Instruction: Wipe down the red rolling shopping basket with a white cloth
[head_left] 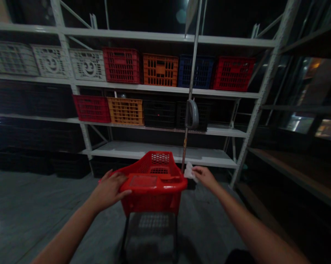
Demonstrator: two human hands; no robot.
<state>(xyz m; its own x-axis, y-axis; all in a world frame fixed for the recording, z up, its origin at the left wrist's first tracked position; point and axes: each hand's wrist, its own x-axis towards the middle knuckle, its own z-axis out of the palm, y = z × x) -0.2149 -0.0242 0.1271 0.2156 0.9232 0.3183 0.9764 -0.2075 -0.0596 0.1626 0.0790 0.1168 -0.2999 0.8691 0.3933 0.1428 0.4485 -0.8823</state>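
Note:
A red plastic shopping cart [151, 201] stands directly in front of me, with its basket pointing toward the shelves. My left hand [110, 189] grips the left end of the cart's handle [165, 187], the thumb lying along its near side. Just off the handle's right end, my right hand [205, 176] pinches a crumpled white cloth [189, 171], possibly a tissue, between thumb and fingers. Close behind the cloth rises a thin metal pole [192, 73] with a grey loop-shaped piece [193, 114] on it. Seen through the openings, the cart's basket shows no clear contents.
A white metal rack [165, 88] spans the view ahead, bearing red [121, 66], orange [160, 69], blue [195, 71], white [88, 65] and black crates [160, 113]. Another shelf unit [294, 176] borders the right side. Grey floor [44, 212] lies around the cart.

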